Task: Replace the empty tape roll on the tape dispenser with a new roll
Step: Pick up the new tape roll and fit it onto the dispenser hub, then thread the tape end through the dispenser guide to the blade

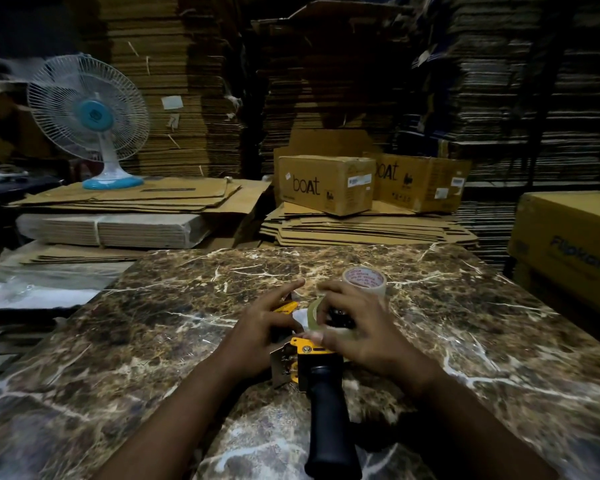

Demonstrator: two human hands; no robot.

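A yellow tape dispenser (307, 355) with a black handle (329, 420) lies on the marble table (153, 341), handle pointing toward me. My left hand (267, 320) presses on the dispenser's left side, index finger stretched forward. My right hand (357, 327) curls over a thin roll (314, 311) sitting on the dispenser's hub, fingers on its rim. A second tape roll (364, 280), white core with red print, stands on the table just behind my right hand. The hub is mostly hidden by my fingers.
Two "boAt" cartons (326, 183) sit on flattened cardboard behind the table. A white and blue table fan (90, 116) stands at the back left. A yellow carton (568, 244) is at the right edge. Tall stacks of flat cardboard fill the background.
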